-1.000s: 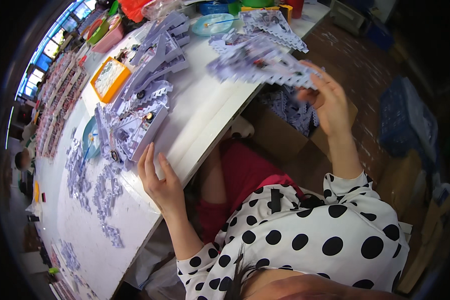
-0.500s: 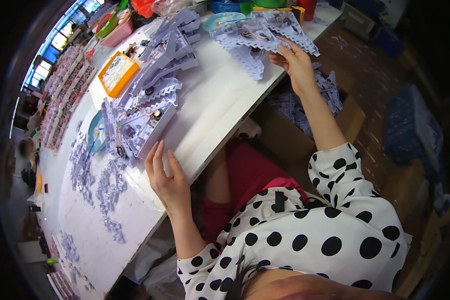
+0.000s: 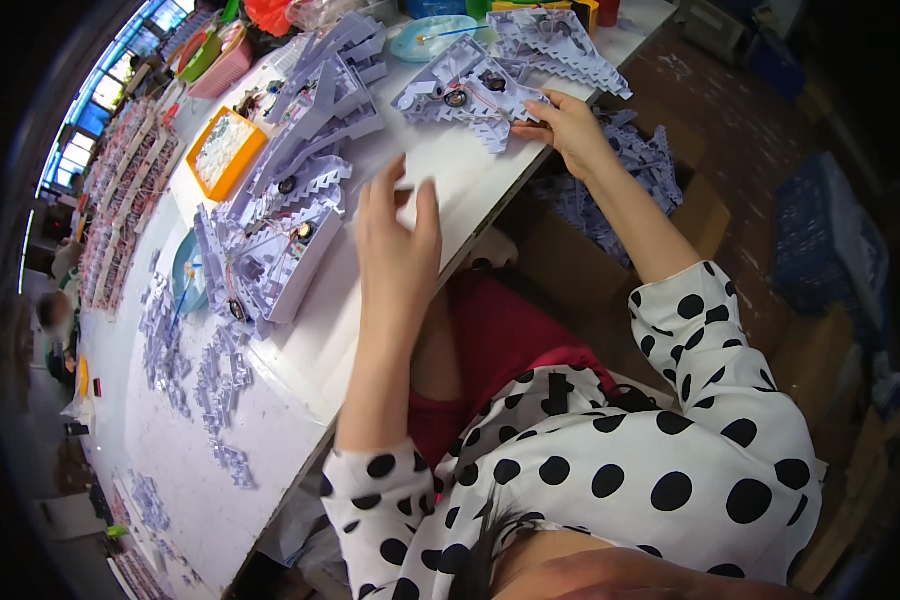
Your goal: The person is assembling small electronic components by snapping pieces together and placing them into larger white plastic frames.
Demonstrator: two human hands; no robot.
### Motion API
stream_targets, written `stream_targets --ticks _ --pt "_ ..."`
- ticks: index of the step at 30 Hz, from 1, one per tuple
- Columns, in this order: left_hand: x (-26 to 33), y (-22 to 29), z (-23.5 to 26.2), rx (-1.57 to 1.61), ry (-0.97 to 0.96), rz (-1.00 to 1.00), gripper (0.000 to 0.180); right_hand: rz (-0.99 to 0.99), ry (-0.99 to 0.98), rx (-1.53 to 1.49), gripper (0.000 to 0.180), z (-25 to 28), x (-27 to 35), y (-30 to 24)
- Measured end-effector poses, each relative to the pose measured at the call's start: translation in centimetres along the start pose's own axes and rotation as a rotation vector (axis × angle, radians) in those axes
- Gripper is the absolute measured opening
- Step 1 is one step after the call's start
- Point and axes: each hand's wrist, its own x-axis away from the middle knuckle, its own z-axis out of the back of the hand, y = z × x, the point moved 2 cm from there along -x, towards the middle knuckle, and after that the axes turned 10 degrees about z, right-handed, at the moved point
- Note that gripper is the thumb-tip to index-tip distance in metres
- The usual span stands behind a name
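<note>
My right hand [image 3: 573,132] pinches the right edge of a pale lilac plastic housing [image 3: 455,78] with zigzag edges, thin wires and a small round dark part inside. The housing sits low over the far right of the table. Bare of any object, my left hand [image 3: 398,235] hovers above the table's near side, slightly blurred, with its thumb and fingers apart. To its left lies a pile of similar lilac housings [image 3: 305,262], some with wires and round parts. Another zigzag housing [image 3: 560,50] rests just beyond the one I hold.
An orange tray of white bits [image 3: 220,152] stands left of the pile. Blue dishes [image 3: 435,38] hold brushes. Small lilac pieces [image 3: 220,385] lie scattered on the left of the white table [image 3: 300,400]. Below its right edge, a cardboard box [image 3: 705,222] holds more lilac parts.
My left hand has risen from the near pile and moved right and farther out. The housing in my right hand has turned and shifted left, showing its wired inside.
</note>
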Motion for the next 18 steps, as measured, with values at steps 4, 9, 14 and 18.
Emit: stream_targets --ticks 4,9,14,18 --pt "-8.7 -1.8 -4.2 0.487 -0.191 0.534 0.072 -0.102 -0.048 -0.178 0.041 -0.7 0.1 -0.6" --pt "-13.5 -3.2 -9.0 0.881 -0.246 0.671 0.073 -0.178 -0.068 -0.123 0.042 0.0 -0.1 -1.5" --pt "-14.3 -3.1 -11.0 0.847 -0.204 0.652 0.052 -0.088 0.048 0.328 0.041 1.2 -2.8 -2.2" --pt "-14.4 -3.8 -10.2 0.881 -0.207 0.604 0.052 -0.189 -0.080 0.130 0.034 -0.1 -5.2 -2.7"
